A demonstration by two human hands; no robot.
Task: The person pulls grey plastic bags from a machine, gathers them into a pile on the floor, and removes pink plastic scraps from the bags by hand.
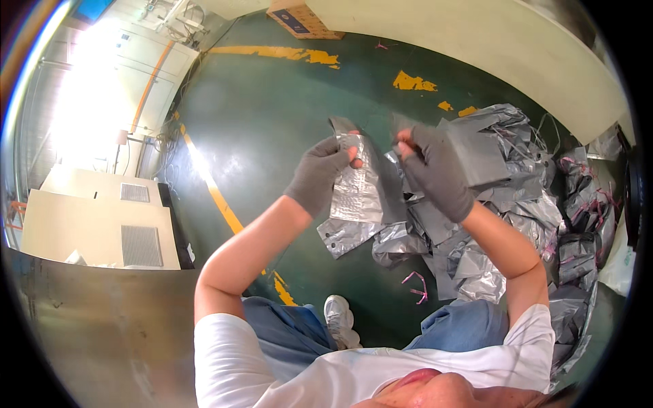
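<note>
Left hand [318,173] pinches a silver-grey plastic bag [357,194] near its upper edge, apparently to hang it above the floor [272,102]. Right hand [439,170] curls beside the bag heap [527,217]; blur hides its grip, cannot tell.

Near centre, left hand [323,170] with bag [360,190] in grasp. Just right of bag, right hand [439,173]. On floor [258,122], right of centre, heap of bags [537,204], partly behind right hand and right forearm [507,245]. On floor just left of heap's near end, 1 strip [423,287]. Farther left and nearer, shoe [338,319]. At left, beyond stripe [216,194] on floor, cabinet [88,224]. At far side, box [303,20], at left end of long panel [476,41]. Behind heap, same panel.
</note>
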